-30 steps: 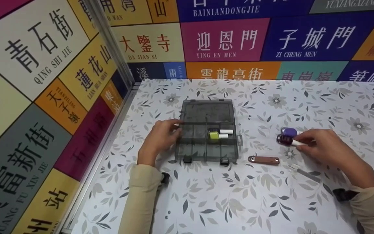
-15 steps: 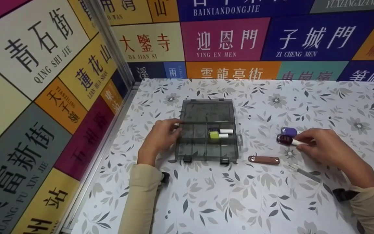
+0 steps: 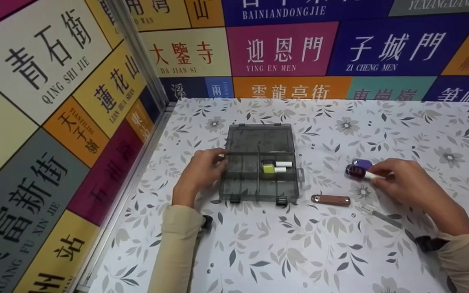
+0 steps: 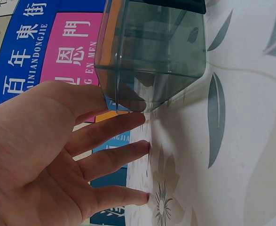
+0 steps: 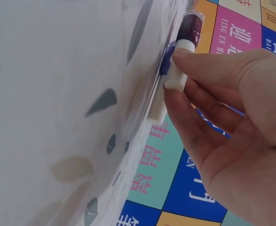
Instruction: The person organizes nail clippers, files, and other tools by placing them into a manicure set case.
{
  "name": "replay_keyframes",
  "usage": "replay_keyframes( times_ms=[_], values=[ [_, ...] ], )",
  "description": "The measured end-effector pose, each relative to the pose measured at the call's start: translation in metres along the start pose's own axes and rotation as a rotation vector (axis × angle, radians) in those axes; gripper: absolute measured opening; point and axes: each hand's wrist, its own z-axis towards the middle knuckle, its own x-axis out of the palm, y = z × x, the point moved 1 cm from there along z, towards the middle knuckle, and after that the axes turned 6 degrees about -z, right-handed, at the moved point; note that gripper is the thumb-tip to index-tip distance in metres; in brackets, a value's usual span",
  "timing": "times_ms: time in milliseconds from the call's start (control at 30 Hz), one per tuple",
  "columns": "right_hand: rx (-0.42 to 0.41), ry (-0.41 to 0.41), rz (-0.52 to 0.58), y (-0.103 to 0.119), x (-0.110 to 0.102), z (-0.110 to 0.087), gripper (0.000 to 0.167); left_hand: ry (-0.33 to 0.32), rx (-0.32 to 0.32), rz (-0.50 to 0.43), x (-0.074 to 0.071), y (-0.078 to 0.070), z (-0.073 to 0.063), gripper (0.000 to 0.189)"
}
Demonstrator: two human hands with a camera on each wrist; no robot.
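Note:
My right hand (image 3: pixel 413 183) pinches the white cap of a dark purple nail polish bottle (image 3: pixel 355 171) between thumb and fingers. In the right wrist view that bottle is held just off the tabletop, beside a violet nail polish bottle (image 5: pixel 167 59) that lies flat. From the head view the dark bottle partly covers the violet one (image 3: pixel 364 163). My left hand (image 3: pixel 202 171) touches the left side of a smoky clear compartment box (image 3: pixel 267 189), its fingers mostly straight at the box's corner in the left wrist view. Yellow-green nail polish (image 3: pixel 268 168) and a dark bottle (image 3: pixel 284 164) lie inside the box.
Between the box and my right hand lies a brown bar-shaped tool (image 3: pixel 330 200) with silver ends. A thin grey stick with a clear end (image 3: pixel 385 218) rests nearer my right wrist. Printed sign panels (image 3: pixel 283 49) stand behind the floral-patterned table (image 3: pixel 275 252) and along its left.
My right hand has raised the dark purple nail polish bottle slightly and shifted it a little left, over the violet one. The left hand and box have stayed put.

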Motion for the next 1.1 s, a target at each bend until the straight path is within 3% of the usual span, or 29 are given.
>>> replay_keyframes(
  times_ms=[267,633,1100],
  values=[
    [-0.009,-0.087,-0.006,0.007,0.001,0.000,0.026,-0.003,0.006,-0.008,0.000,0.001,0.000,0.034],
    [-0.012,-0.147,0.050,0.034,0.002,0.000,0.029,0.004,0.015,-0.018,0.001,0.001,0.000,0.035],
    [-0.101,-0.230,0.062,0.057,0.006,0.008,0.026,-0.003,0.030,-0.012,-0.001,0.000,0.000,0.035]
  ],
)
